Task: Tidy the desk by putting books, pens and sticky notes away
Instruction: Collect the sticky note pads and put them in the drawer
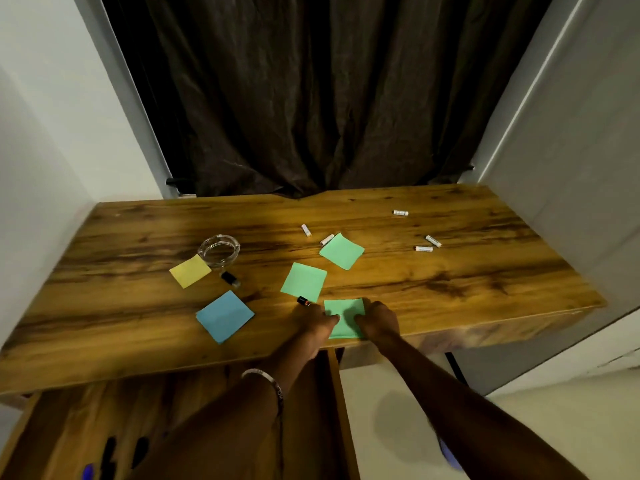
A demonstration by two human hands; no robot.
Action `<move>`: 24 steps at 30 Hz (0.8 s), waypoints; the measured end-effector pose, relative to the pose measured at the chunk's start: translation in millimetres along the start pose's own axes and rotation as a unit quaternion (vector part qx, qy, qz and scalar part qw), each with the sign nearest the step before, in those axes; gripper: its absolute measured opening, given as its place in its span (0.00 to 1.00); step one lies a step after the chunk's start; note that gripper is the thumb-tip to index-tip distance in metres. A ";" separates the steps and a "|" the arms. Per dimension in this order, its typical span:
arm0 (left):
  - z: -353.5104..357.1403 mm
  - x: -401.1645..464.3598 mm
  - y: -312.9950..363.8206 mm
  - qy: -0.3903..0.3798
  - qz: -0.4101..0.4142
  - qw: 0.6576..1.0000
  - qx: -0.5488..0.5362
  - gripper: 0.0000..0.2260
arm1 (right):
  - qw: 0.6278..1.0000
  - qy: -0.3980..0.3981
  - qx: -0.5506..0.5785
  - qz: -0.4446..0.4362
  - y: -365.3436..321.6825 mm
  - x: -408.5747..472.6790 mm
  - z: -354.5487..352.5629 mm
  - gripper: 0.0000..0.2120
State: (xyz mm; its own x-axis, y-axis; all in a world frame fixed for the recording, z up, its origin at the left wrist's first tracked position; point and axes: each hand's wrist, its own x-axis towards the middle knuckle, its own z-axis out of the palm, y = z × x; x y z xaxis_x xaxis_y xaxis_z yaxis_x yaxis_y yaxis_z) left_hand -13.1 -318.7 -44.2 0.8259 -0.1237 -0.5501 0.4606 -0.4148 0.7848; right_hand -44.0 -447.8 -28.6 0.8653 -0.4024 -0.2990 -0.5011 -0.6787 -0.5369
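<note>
Several sticky notes lie on the wooden desk. A green note sits at the front edge, and both hands are on it. My left hand touches its left side with its fingertips, while my right hand rests fingers on its right side. Two more green notes lie further back. To the left are a blue note and a yellow note. In the open drawer below the desk lie dark pens.
A glass ashtray stands behind the yellow note. Two dark batteries and several white batteries are scattered over the desk. A dark curtain hangs behind, with white walls on both sides.
</note>
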 end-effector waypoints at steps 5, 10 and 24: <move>10.2 5.6 4.1 0.014 -0.065 0.996 -0.052 0.16 | 0.999 -0.040 0.002 -0.010 12.7 24.9 -8.1 0.17; 14.7 4.2 8.5 0.039 -0.067 0.995 -0.068 0.20 | 0.996 -0.050 -0.066 -0.030 12.3 40.7 -9.9 0.19; -0.3 -3.4 -2.6 0.098 -0.069 0.987 -0.105 0.20 | 0.995 -0.052 0.086 -0.027 -8.2 35.2 6.6 0.16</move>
State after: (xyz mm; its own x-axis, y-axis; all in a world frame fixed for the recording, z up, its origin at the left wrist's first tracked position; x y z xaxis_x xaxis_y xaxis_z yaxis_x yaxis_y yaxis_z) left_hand -16.9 -316.9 -44.3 0.7888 0.1068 -0.6053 0.6126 -0.2169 0.7601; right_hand -9.3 -452.3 -40.0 0.8925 -0.2956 -0.3408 -0.4511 -0.5791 -0.6791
